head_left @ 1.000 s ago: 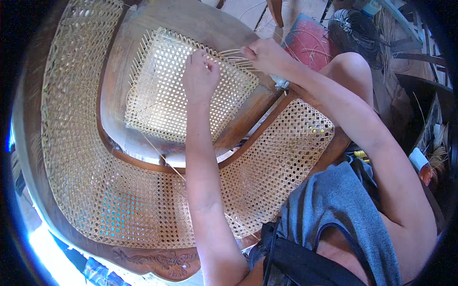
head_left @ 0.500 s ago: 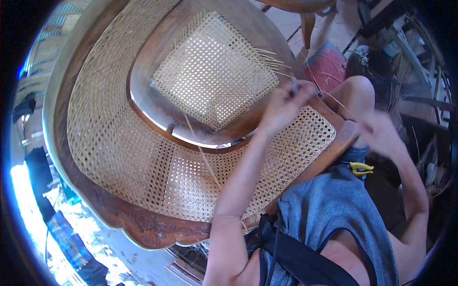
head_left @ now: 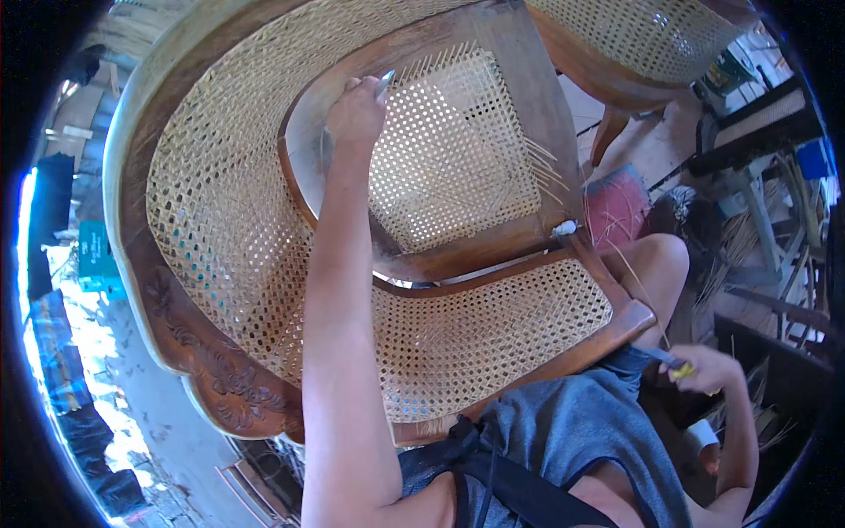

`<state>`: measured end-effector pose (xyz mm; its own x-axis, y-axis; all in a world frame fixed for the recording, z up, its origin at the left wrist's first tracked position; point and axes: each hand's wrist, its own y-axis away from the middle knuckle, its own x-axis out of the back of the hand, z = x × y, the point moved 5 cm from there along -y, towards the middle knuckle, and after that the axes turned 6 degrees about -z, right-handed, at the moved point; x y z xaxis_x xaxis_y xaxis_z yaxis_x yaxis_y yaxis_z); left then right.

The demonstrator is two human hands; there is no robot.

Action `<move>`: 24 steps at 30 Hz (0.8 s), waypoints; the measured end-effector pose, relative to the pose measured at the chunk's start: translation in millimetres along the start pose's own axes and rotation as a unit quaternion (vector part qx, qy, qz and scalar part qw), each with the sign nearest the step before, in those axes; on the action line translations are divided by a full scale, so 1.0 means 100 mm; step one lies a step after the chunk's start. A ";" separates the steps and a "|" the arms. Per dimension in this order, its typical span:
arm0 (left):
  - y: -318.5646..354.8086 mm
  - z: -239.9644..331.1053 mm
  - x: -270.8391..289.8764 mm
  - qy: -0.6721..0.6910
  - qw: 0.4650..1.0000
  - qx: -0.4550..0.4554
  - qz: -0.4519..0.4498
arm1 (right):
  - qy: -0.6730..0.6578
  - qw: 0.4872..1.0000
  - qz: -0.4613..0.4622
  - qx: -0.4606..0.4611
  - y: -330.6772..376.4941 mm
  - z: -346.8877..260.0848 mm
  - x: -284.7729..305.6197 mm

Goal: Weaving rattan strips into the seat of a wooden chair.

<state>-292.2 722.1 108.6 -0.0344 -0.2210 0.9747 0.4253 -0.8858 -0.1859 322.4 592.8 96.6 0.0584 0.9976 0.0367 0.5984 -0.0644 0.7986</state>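
Woven cane panel [head_left: 449,167] lay on wooden chair seat [head_left: 541,84], thin cane ends [head_left: 547,167] jutting from panel's right side. Left hand [head_left: 356,110] was at panel's far-left corner, fingers curled around small pale-tipped tool [head_left: 385,84]. Right hand [head_left: 706,370] was well apart, to panel's near right, clasping yellow-handled tool [head_left: 679,370]; its exact kind unclear. Cane strand [head_left: 635,275] hung right of panel, near right hand; whether pinched, could not tell. Curved cane backrest [head_left: 493,326] wrapped panel's left and near sides.
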 end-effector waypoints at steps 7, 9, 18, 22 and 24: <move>-0.30 -0.31 -0.02 0.081 0.995 0.014 -0.065 | -0.091 0.964 0.173 0.179 -1.53 -1.86 1.11; -0.38 -0.36 -0.05 0.110 0.991 -0.001 -0.070 | -0.161 0.929 0.087 0.322 -2.36 -2.61 1.20; -0.45 -0.48 -0.25 0.291 0.951 -0.014 -0.105 | -0.203 0.931 0.087 0.290 -3.60 -3.97 1.43; -0.46 -0.48 -0.27 0.300 0.950 -0.022 -0.088 | -0.252 0.917 0.099 0.294 -3.66 -4.09 1.39; -0.44 -0.49 -0.27 0.305 0.949 -0.025 -0.080 | -0.302 0.902 0.126 0.280 -3.65 -4.10 1.36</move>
<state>-354.2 747.5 84.9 -0.6184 -0.2637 0.7403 0.3279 -0.9427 -0.0619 -215.3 762.3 56.6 0.5729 0.7653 -0.2935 0.8054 -0.4591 0.3749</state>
